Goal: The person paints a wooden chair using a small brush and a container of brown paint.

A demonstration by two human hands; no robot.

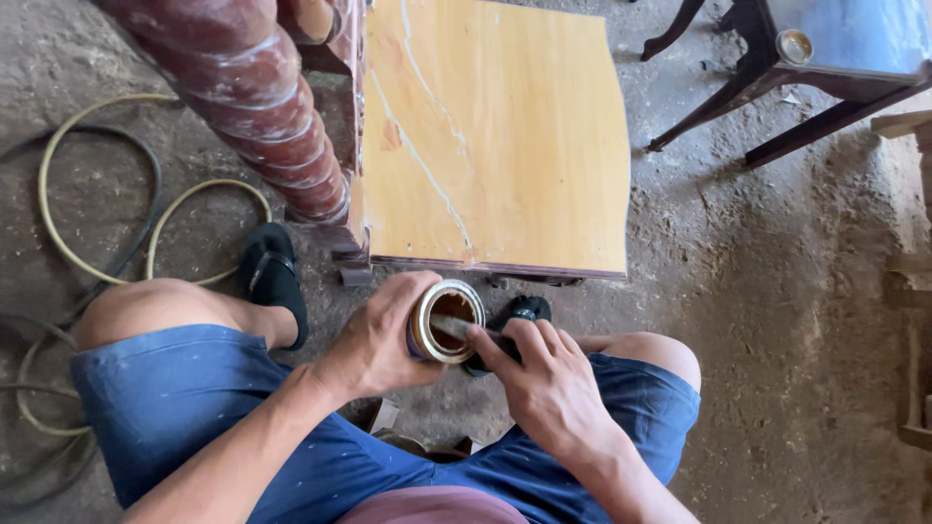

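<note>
Metal tin (445, 321) in left hand (374, 340) (tool perhaps)

Wooden panel (495, 136) just ahead, turned post (257, 97) left; bare floor (777, 291) right.

Beyond your hands, the wooden panel (495, 136) is honey-yellow with pale streaks; the turned post (252, 97) beside it is glossy dark red.

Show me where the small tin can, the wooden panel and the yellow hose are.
small tin can (449, 320): head view, open rim.
wooden panel (495, 136): head view, middle of its pale face.
yellow hose (44, 184): head view, left bend of the loop.
</note>
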